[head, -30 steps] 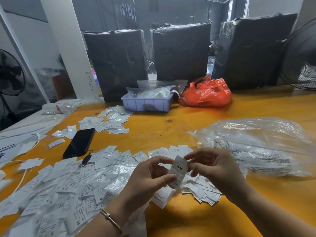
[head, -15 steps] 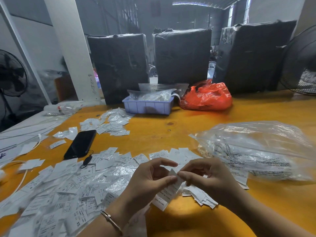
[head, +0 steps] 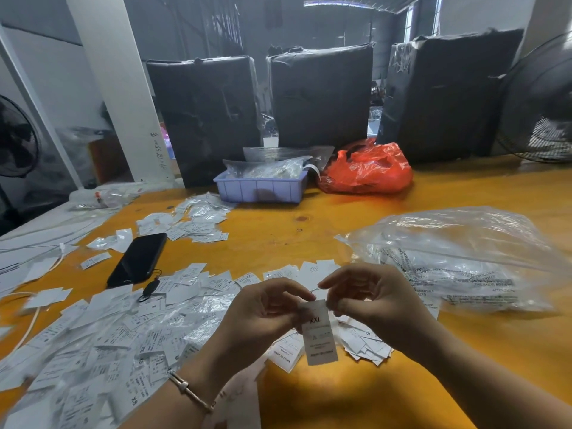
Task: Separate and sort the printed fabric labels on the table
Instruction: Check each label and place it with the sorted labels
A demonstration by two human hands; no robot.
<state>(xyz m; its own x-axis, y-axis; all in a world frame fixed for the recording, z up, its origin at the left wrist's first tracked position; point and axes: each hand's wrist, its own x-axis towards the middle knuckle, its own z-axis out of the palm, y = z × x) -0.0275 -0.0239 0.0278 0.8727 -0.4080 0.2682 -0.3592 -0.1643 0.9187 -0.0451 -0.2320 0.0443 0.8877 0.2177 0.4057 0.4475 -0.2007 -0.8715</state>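
Observation:
A white fabric label marked XXL (head: 319,334) hangs upright between my hands above the orange table (head: 309,230). My left hand (head: 263,311) and my right hand (head: 374,301) both pinch its top edge, fingers curled. Under them lies a small stack of labels (head: 362,342). A wide spread of loose white labels (head: 102,335) covers the table's near left. A smaller heap of labels (head: 192,222) lies farther back.
A black phone (head: 138,258) lies left of centre. A clear plastic bag with printed labels (head: 458,258) sits on the right. A lilac tray (head: 260,188) and a red bag (head: 368,170) stand at the back, before black wrapped bundles (head: 322,97).
The XXL label was folded between my fingertips half a second ago; now it hangs full length with its print facing me. Both hands stayed near the same spot.

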